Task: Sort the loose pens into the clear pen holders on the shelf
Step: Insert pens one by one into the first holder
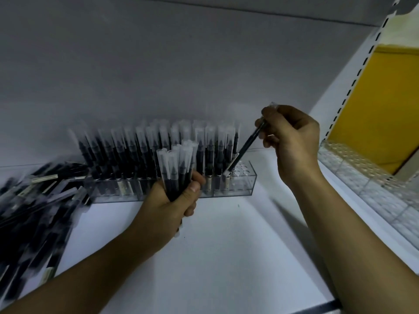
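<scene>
A clear pen holder (pixel 246 184) stands on the white shelf against the back wall, filled with several upright black pens with clear caps (pixel 145 146); a few holes at its right end are free. My left hand (pixel 172 205) grips a bundle of several black pens (pixel 175 166) upright in front of the holder. My right hand (pixel 292 141) pinches a single black pen (pixel 247 143), tilted, its lower tip touching the holder's top near the right end. A heap of loose pens (pixel 34 211) lies at the left.
The white shelf surface (pixel 226 245) stretches in front of the holder. A second clear holder with many holes (pixel 362 177) runs along the right side, beside a slotted white upright (pixel 353 87) and a yellow panel (pixel 381 105).
</scene>
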`<state>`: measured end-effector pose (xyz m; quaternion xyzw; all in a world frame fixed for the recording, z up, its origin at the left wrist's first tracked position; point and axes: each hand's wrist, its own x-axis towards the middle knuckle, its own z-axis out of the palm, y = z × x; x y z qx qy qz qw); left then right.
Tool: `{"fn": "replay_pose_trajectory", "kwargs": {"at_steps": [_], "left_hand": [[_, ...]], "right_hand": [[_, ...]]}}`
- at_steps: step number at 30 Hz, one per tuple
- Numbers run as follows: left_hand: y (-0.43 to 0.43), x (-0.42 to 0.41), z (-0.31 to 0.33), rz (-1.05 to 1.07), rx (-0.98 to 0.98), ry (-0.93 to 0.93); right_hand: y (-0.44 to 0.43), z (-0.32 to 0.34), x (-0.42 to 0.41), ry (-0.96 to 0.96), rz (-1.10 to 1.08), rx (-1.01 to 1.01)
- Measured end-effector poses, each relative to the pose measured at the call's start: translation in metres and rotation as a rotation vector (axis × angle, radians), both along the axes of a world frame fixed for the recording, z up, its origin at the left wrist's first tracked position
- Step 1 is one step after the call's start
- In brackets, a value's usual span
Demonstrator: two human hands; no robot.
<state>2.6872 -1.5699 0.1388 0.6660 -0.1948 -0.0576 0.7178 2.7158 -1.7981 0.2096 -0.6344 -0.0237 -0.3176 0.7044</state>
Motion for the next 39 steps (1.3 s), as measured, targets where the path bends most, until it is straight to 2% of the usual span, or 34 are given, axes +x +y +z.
{"fn": "replay_pose_trajectory", "kwargs": {"at_steps": [4,12,24,30,36,39], "left_hand": [[0.002,-0.001,-0.001,0.004,-0.035,0.004],[0.001,-0.008,0.004,0.072,0.114,-0.109],[-0.005,-0.014,0.010,0.027,0.151,-0.069],[-0.003,-0.015,0.013,0.028,0.193,-0.037],[-0.002,-0.015,0.014,0.048,0.217,-0.003],[-0.003,-0.016,0.017,0.054,0.207,0.012]], "right_hand": [[-0.005,0.000,0.003,-0.027,-0.094,-0.018],[-0.004,-0.006,0.005,-0.142,-0.248,-0.289],[-0.001,-0.014,0.005,-0.125,-0.103,-0.493],[0.001,-0.016,0.004,-0.065,-0.116,-0.664],[0.004,-0.014,0.001,-0.036,-0.077,-0.698],[0.006,-0.012,-0.002,-0.079,-0.161,-0.723]]}}
